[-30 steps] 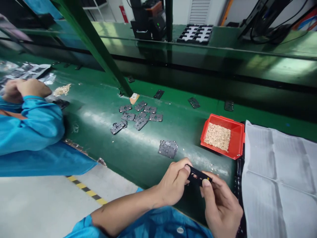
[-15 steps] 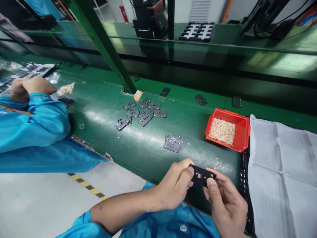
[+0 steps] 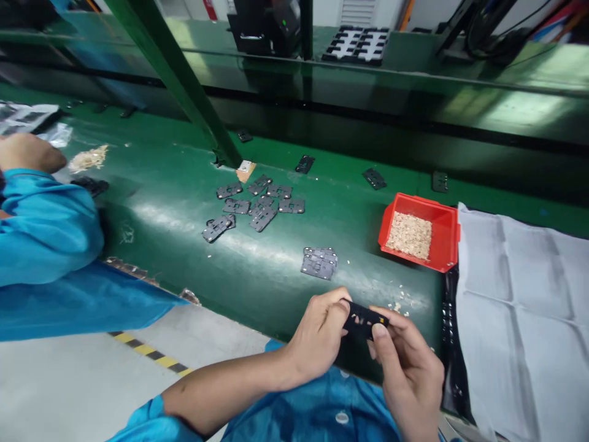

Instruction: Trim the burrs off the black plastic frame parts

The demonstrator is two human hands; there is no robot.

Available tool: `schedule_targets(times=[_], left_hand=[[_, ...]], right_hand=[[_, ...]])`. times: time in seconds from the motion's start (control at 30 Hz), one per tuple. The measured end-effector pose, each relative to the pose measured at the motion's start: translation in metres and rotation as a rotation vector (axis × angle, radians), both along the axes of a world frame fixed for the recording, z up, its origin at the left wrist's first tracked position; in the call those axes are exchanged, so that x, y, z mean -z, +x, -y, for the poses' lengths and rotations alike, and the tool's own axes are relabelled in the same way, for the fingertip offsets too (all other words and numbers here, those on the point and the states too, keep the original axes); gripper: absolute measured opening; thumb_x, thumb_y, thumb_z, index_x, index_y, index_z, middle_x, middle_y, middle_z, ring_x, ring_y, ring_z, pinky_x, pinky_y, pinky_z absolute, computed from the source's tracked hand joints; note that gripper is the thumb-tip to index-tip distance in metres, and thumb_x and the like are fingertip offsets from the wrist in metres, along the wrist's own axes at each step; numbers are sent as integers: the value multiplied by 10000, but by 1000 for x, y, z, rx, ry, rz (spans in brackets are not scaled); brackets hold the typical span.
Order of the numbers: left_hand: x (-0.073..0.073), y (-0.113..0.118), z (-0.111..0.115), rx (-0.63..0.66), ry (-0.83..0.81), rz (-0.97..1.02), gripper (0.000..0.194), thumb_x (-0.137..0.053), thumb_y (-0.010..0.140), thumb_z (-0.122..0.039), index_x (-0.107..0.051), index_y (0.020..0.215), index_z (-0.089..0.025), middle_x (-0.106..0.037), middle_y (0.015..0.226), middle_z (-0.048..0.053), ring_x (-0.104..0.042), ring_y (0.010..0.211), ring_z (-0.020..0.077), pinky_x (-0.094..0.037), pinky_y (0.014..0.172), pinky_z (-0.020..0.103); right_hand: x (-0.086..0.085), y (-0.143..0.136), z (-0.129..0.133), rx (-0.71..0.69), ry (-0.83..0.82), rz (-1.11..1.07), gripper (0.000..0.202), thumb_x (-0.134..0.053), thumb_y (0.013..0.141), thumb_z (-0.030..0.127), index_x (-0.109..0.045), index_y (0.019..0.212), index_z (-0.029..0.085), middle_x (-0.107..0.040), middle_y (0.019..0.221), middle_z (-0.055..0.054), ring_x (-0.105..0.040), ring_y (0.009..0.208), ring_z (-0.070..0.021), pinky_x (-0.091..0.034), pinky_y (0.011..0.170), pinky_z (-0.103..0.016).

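Between my two hands I hold a flat black plastic plate (image 3: 363, 320) with small cut-outs, above the near edge of the green bench. My left hand (image 3: 319, 334) is closed on its left end, thumb on top. At the right end, my right hand (image 3: 405, 362) pinches it between thumb and fingers. Just beyond my hands lies a small stack of similar black plates (image 3: 318, 263). Farther left, a loose group of black plates (image 3: 257, 205) is spread over the bench. Small pale bits (image 3: 399, 301) are scattered beyond my right hand.
A red bin (image 3: 444, 236) with small pale pieces stands at the right, beside a tray covered with a white sheet (image 3: 529, 307). A green post (image 3: 179, 86) slants down to the bench. At the left, a co-worker's blue sleeve (image 3: 50, 227) reaches over the bench near a pale pile (image 3: 88, 158).
The view has shifted slightly, so the bench things sit a little differently in it. Both my hands keep their hold on the black plate. The co-worker's hands are now partly out of view.
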State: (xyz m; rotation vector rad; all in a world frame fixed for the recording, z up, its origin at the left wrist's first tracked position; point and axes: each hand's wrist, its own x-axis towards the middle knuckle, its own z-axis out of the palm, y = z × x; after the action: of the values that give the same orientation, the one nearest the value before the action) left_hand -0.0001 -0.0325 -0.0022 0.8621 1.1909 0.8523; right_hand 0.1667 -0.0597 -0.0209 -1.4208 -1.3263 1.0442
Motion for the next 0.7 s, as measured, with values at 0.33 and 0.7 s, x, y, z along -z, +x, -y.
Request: schedule_targets(times=[0.33, 0.7], left_hand=[[-1, -2, 20, 191, 126, -149, 412, -268, 1153, -486, -431, 870, -236, -405, 695, -49, -354, 578, 133, -290, 550, 261], [-6, -6, 33, 250, 185, -209, 400, -217, 1165, -458, -403, 880, -246, -379, 682, -55, -374, 585, 147, -292, 582, 287]], right_hand=[[4, 1, 10, 90, -65, -195, 173, -709, 1031, 353, -780, 993, 200, -665, 737, -7, -544, 548, -102, -460, 476, -176], [2, 3, 22, 35, -75, -284, 151, -689, 1058, 333, -784, 1042, 216, -673, 839, -12, -543, 556, -72, -474, 494, -157]])
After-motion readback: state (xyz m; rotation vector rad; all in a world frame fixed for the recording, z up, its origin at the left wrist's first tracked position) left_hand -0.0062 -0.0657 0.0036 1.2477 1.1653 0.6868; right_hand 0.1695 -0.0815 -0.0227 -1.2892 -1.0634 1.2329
